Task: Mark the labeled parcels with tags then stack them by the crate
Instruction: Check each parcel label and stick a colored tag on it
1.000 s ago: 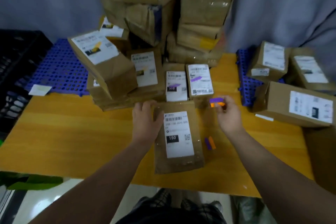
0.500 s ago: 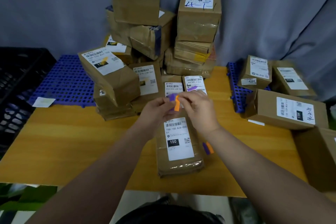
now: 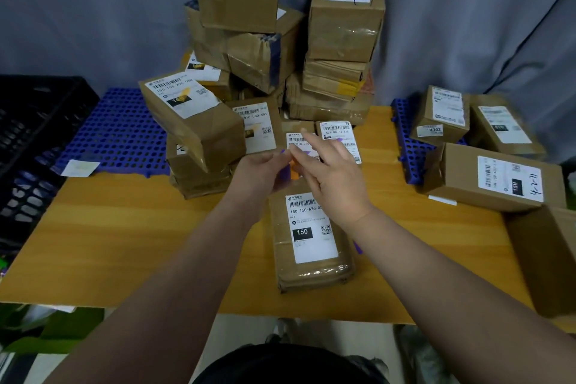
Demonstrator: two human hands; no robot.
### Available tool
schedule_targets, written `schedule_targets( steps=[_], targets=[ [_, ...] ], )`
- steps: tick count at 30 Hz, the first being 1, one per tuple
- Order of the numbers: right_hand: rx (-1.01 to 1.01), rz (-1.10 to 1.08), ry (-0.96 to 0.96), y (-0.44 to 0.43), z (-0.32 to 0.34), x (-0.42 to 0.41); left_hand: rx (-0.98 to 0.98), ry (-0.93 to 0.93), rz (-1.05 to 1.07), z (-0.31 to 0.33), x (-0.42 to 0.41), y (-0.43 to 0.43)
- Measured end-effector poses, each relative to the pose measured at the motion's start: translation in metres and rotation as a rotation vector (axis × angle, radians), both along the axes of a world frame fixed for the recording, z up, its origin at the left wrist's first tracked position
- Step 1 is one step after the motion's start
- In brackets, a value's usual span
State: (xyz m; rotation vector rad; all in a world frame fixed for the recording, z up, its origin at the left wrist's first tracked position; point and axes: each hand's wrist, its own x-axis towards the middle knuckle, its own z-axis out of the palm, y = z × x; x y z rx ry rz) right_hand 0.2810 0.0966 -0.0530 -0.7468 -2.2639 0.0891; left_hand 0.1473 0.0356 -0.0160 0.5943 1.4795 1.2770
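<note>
A flat brown parcel (image 3: 311, 240) with a white label reading 150 lies on the wooden table (image 3: 124, 227) in front of me. Just above its far end my left hand (image 3: 260, 176) and my right hand (image 3: 333, 171) meet and pinch a small strip of orange and purple tags (image 3: 293, 170) between their fingertips. More purple tags (image 3: 357, 248) lie on the table by my right forearm, mostly hidden. A black crate (image 3: 34, 140) stands at the left edge.
A tall pile of labelled brown parcels (image 3: 280, 72) rises behind my hands on a blue perforated mat (image 3: 118, 131). Several more parcels (image 3: 492, 178) sit at the right on another blue mat. A grey curtain hangs behind.
My right hand brought the tag strip from the right over to my left hand above the parcel. My left hand left the parcel and now pinches the strip too.
</note>
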Motion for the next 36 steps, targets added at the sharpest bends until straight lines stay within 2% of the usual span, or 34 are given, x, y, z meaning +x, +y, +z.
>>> schedule_targets(
  steps=[2,7,11,17,23,25,30,32,33,34,36],
  targets=[
    [-0.009,-0.003,0.028,0.001,-0.001,0.0,-0.035,0.032,0.008,0.005,0.0,0.004],
    [-0.085,0.011,0.121,0.002,0.004,0.004,-0.048,-0.081,-0.039,0.006,-0.002,0.003],
    [-0.02,-0.013,0.136,-0.002,0.007,0.008,-0.019,-0.112,-0.058,0.01,0.003,0.002],
    [0.077,-0.114,0.072,0.001,0.01,0.006,-0.095,-0.119,0.03,0.021,0.009,0.014],
    [-0.209,-0.044,-0.033,0.01,0.028,0.007,-0.135,-0.039,-0.049,0.02,0.004,0.013],
    [-0.24,-0.008,-0.081,0.013,0.032,0.006,-0.144,-0.05,-0.063,0.017,0.003,0.011],
    [-0.039,0.1,-0.143,0.017,0.027,0.005,-0.171,-0.168,-0.073,0.013,-0.002,0.01],
    [0.05,0.159,-0.097,0.016,0.025,0.006,-0.176,-0.224,-0.022,0.011,-0.004,0.01],
    [0.029,0.166,-0.038,0.014,0.025,0.006,-0.168,-0.239,0.029,0.009,-0.006,0.01],
    [-0.061,0.147,0.059,0.011,0.026,0.005,-0.15,-0.22,0.076,0.006,-0.007,0.01],
    [-0.429,0.063,0.323,0.007,0.029,0.003,-0.116,-0.073,0.066,-0.001,-0.01,0.008]
  ],
)
